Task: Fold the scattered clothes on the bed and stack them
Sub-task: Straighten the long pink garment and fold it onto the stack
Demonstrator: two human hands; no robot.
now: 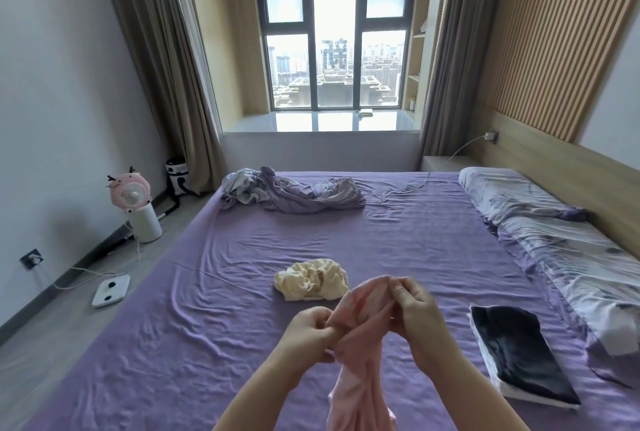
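Pink garment (pixel 360 354) — soft, matt cloth; bed sheet (pixel 207 292) — wrinkled matt fabric; headboard (pixel 554 160) smooth wood.

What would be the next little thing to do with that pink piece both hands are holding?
Probably draw the hands apart to spread the pink garment open. The left hand and right hand both pinch its bunched upper edge, and it hangs twisted above the purple bed, so it can't be folded yet. A folded dark garment already lies at the right.

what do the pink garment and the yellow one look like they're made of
Pink garment: thin, soft matte knit, probably cotton jersey; it hangs limp and bunches in fine folds between the left hand and right hand.
Yellow garment: thicker soft matte fabric, maybe cotton; it holds rounded, puffy creases.
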